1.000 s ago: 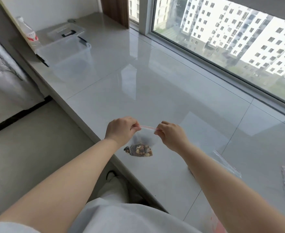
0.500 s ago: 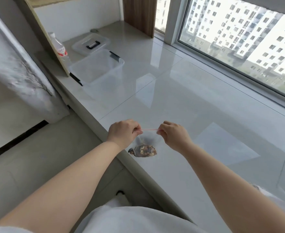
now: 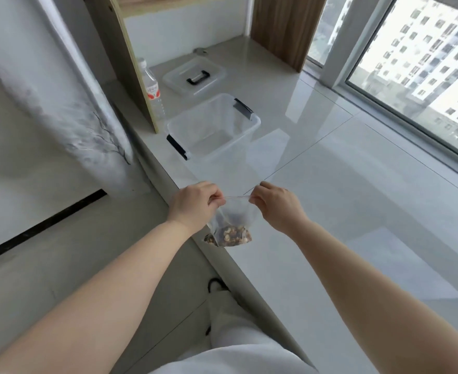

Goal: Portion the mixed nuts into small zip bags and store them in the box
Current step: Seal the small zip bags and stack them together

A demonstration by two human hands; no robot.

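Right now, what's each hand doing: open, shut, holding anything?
Left hand: pinches the left end of the zip bag top.
Right hand: pinches the right end of the same bag top.

No text, number or brand can be read anywhere in the head view; a red and white label is borne by the clear plastic bottle [image 3: 152,87] standing against the wooden panel, but its print is too small and blurred to be made out. No markings are seen on the clear box [image 3: 213,128] or on its lid [image 3: 194,74]; none are seen on the zip bag [image 3: 233,225].
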